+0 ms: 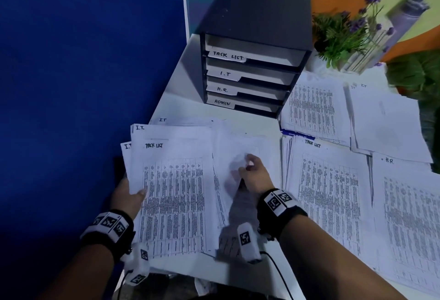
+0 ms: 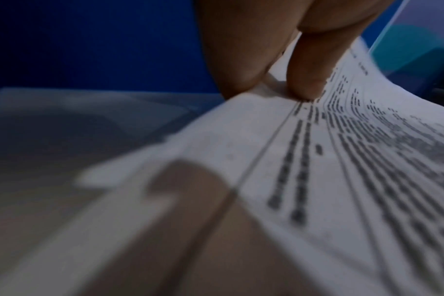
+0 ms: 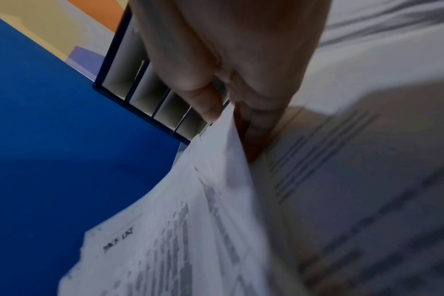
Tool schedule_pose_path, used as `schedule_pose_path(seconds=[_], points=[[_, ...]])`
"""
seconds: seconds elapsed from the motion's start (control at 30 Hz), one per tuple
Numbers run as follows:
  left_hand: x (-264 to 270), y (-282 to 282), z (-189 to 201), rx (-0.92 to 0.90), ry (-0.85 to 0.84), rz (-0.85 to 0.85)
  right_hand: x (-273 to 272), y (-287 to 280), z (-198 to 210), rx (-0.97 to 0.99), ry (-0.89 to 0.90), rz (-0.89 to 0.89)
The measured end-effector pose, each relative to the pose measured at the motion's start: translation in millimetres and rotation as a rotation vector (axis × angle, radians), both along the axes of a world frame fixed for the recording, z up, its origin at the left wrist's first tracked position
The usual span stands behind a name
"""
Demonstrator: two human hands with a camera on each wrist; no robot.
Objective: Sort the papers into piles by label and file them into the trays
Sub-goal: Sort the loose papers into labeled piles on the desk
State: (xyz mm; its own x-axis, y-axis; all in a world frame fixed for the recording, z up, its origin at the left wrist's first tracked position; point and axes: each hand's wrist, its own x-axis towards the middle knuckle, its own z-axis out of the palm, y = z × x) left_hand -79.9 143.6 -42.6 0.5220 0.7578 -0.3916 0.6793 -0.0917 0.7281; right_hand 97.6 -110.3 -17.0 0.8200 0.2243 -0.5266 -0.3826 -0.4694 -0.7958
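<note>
At the near left of the surface [image 1: 266,123], the left hand [image 1: 128,196] pinches the unsorted stack [image 1: 173,192] by its edge; the right hand [image 1: 254,173] grips one limp, slippery sheet [image 1: 238,154], best lifted by a corner.

Blue partition [image 1: 83,73] left; purple-flowered plant [image 1: 350,30], grey roll [image 1: 404,13] far right.
</note>
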Motion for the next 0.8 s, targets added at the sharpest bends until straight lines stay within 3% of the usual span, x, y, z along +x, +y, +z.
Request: schedule_pose_path(seconds=[0.07, 0.3, 0.43, 0.63, 0.7, 0.8], points=[[-2.7, 2.4, -6.6, -0.024, 0.029, 0.002, -2.1, 10.3, 1.8, -0.057, 0.018, -0.060], [-1.2, 9.0, -17.7, -0.054, 0.092, -0.051, -20.5, 50.9, 2.1, 0.042, 0.061, -0.326], [-1.0, 11.5, -16.8, -0.114, 0.094, -0.062, -20.1, 62.7, -10.3, 0.021, 0.100, -0.044], [-16.5, 13.3, -10.8, -0.232, -0.062, 0.014, -2.8, 61.3, 1.3, 0.145, 0.288, -0.017], [-21.1, 12.9, -14.6, -0.245, -0.101, 0.077, 0.1, 63.8, -2.8, 0.091, 0.205, 0.036], [-22.0, 12.4, -16.2, -0.257, -0.104, 0.154, -6.7, 65.8, -9.2, -0.093, 0.045, 0.296]])
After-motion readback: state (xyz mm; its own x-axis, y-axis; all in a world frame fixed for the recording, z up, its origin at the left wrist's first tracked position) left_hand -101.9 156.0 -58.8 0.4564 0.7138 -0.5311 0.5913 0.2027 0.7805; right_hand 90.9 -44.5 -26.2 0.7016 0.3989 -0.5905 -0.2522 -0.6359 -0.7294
